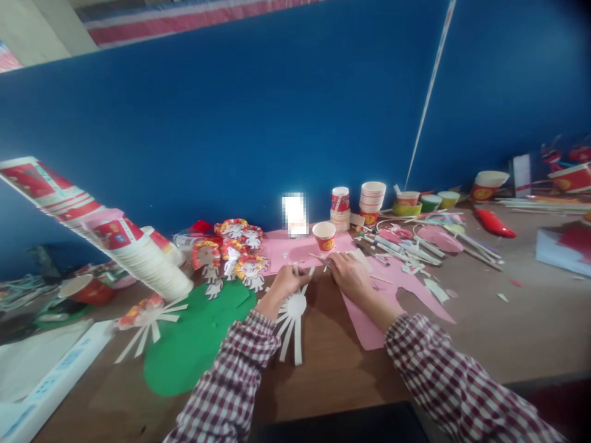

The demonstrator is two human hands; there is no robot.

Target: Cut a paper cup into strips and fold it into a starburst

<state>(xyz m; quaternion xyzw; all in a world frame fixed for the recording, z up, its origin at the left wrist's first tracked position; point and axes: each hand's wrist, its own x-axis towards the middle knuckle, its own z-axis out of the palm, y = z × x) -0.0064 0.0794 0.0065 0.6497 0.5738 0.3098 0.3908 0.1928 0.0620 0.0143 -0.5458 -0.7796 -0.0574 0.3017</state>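
Just left of the middle of the table, my left hand (289, 282) pinches a strip of a paper cup cut into strips (293, 306). Its round white base lies in the middle and the strips spread out like rays, several towards me. My right hand (348, 274) is to the right, fingers bent and closed low over the edge of pink paper (369, 329). A thin light stick (318, 256) points out at its fingertips; whether the fingers grip it is hidden. A whole paper cup (324, 237) stands just behind my right hand.
A long leaning stack of paper cups (143, 258) rises at the left beside green paper (198, 344). Paper lion-like figures (231, 249) lie behind it. Pens (410, 246), cup stacks (373, 200) and a red object (494, 223) are at the right. A blue partition (231, 135) stands behind.
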